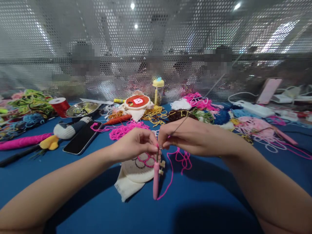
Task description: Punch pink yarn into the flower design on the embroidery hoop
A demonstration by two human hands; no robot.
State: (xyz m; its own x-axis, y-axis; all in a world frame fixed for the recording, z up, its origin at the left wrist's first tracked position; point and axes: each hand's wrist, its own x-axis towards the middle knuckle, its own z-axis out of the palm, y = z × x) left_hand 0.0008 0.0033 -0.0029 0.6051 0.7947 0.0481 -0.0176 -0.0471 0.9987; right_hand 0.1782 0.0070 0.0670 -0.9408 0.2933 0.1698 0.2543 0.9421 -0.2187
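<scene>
Fingers (152, 147) of the left hand (136, 143) pinch the top of a pink punch needle (156, 180), which hangs upright just in front of a hoop (140, 169); the right hand (192, 136) is closed on a thin wire threader (179, 125) and meets the left at the needle's tip. Pink yarn (181, 161) loops down from between the hands and trails beside the needle onto the blue surface (207, 195). Judging by this, threading is in hand but not finished, and the hoop's cloth (125, 188) carries only a brown outline and a short pink arc, so most of the stitching looks left to do. Farther back, a metal dish (81, 109) holds scraps of yellow-green yarn, and a small jar (158, 91) with a yellow lid stands behind a second, finished hoop (137, 101); what the jar holds I cannot tell. A phone (83, 138) lies to the left, near a stuffed penguin (65, 130).
</scene>
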